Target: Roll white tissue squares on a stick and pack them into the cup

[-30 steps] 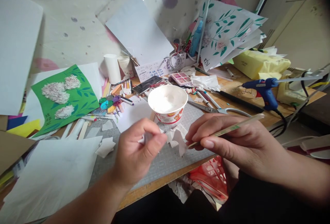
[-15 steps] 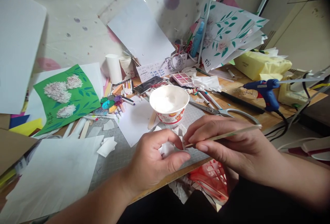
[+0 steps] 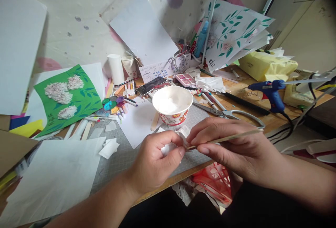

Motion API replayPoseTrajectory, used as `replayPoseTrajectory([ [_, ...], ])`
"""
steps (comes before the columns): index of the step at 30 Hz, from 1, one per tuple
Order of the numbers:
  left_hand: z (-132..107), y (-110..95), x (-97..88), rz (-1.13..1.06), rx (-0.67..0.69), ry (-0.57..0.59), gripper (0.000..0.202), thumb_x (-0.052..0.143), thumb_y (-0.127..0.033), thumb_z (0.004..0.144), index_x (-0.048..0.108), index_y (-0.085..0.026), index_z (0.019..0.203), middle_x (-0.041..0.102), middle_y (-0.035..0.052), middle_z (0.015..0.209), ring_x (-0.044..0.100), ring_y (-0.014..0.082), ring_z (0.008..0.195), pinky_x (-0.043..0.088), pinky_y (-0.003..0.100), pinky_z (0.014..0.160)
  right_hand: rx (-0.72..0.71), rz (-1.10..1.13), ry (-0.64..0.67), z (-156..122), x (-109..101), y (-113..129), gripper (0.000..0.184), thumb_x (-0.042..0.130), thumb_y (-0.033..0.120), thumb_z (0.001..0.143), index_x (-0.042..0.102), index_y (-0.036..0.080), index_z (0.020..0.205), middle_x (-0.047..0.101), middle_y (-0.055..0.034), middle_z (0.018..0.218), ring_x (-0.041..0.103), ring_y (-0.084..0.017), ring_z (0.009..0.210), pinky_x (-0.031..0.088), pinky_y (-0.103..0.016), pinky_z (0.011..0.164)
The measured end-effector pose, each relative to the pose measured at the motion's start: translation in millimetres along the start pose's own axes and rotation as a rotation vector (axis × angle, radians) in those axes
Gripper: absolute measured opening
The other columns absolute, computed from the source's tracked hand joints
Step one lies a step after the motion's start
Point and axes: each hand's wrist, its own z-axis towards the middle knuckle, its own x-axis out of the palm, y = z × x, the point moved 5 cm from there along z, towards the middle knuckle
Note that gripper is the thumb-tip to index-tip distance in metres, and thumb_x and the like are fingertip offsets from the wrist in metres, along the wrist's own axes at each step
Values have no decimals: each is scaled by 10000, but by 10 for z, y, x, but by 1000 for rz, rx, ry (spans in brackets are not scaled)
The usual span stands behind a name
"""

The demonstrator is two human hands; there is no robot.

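Note:
My right hand (image 3: 233,147) pinches a thin wooden stick (image 3: 236,136), its tip angled down to the left. My left hand (image 3: 154,166) is closed, thumb and forefinger pressed together at the stick's tip. A small piece of white paper (image 3: 183,131) shows at the fingertips of both hands; the exact grip on it is partly hidden. More white paper (image 3: 168,149) shows through the loop of my left thumb and forefinger. Just beyond my hands stands a paper bowl (image 3: 174,118) with red and yellow print and a white inside.
Scissors (image 3: 231,113) lie right of the bowl, and a blue glue gun (image 3: 273,93) farther right. At left are a green sheet with paper flowers (image 3: 89,107), paper scraps (image 3: 109,148) and a large white sheet (image 3: 55,175). Behind are markers, a phone (image 3: 151,86) and paper cups (image 3: 115,69).
My left thumb has drawn in toward the forefinger, closing the gap at the stick's tip. The stick has turned slightly in my right hand, its far end a little lower.

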Motion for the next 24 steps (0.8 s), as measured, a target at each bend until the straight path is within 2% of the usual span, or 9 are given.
replayPoseTrajectory([
  [6,-15,89,-15,-86,-98,-10,158,604,-248,848,604,-184,704,542,-27,610,457,126,587,371,251,567,178,86,-58,1,-60,-125,82,714,215,898,766,183,843,792,-68,841,762,-186,836,618,-260,754],
  [10,-9,191,-49,-220,-182,-46,207,652,-342,834,616,-179,710,516,-21,615,423,130,596,348,258,564,371,320,-172,-36,-152,-350,173,766,333,858,785,178,783,778,-66,795,743,-171,764,622,-246,683],
  [14,47,234,-119,-317,-209,-132,219,694,-351,794,626,-170,692,458,-41,575,351,110,571,284,248,546,509,546,-315,-66,-256,-538,172,854,335,761,792,177,788,777,-47,770,731,-128,675,613,-196,628],
  [20,109,261,-281,-388,-243,-275,234,715,-340,731,597,-167,626,481,-41,557,341,95,534,242,238,506,541,615,-448,23,-409,-685,215,898,351,693,778,175,727,781,-35,775,713,-98,651,578,-173,633],
  [24,158,310,-421,-383,-239,-399,213,724,-331,733,614,-163,663,499,-43,589,365,91,534,267,222,502,520,458,-526,169,-494,-786,303,864,424,696,733,158,759,766,-53,755,719,-134,678,586,-241,676],
])
